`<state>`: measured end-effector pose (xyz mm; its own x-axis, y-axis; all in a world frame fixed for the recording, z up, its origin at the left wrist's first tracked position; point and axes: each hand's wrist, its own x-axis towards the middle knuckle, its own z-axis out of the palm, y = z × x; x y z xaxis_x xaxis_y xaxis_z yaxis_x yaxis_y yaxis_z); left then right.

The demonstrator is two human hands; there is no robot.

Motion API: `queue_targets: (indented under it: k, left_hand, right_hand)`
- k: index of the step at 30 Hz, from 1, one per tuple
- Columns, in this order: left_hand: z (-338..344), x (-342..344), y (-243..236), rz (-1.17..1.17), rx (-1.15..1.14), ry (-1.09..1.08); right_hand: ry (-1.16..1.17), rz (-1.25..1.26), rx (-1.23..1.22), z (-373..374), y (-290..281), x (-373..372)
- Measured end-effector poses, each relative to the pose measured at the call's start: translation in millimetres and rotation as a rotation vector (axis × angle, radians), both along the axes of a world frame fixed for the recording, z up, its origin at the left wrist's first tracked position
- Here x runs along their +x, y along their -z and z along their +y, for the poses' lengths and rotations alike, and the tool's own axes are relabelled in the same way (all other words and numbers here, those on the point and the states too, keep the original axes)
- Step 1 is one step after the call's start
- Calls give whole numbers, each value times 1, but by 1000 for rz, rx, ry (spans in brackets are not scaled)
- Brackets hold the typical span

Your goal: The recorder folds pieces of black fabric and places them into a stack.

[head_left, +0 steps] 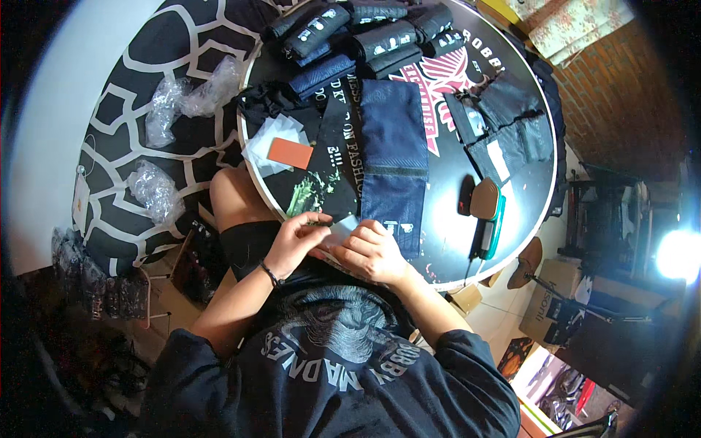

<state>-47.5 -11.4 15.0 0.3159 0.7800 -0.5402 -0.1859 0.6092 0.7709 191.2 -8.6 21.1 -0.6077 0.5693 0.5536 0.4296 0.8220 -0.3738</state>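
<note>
My left hand and my right hand are close together at the near edge of the round table. A small translucent whitish sheet is pinched between them, its lower part hidden by my fingers. Just beyond my right hand lies a folded navy cloth with a dark band across it and a small white print near its close end. To the left, an orange rectangular card rests on a loose pile of translucent white sheets. Greenish-white scraps are scattered between the card and my left hand.
Several rolled dark garments are heaped at the table's far side. Black packages lie at the right, near a teal-handled tool with a brown flat head. Crumpled clear plastic bags sit on the patterned black cloth at left.
</note>
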Motion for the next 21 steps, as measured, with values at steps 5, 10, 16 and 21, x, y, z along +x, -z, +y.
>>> queue_targets:
  k: [5, 10, 16, 21]
  left_hand:
    - [41, -24, -2, 412, 530, -53]
    - [123, -89, 0, 1052, 691, -95]
    - [143, -96, 25, 1267, 1140, -226]
    - [108, -83, 28, 1217, 1218, -72]
  right_hand:
    - [153, 29, -193, 31, -12, -3]
    - [589, 49, -171, 144, -11, 38]
    - [605, -295, -288, 285, 10, 81]
    - [587, -598, -499, 323, 8, 87]
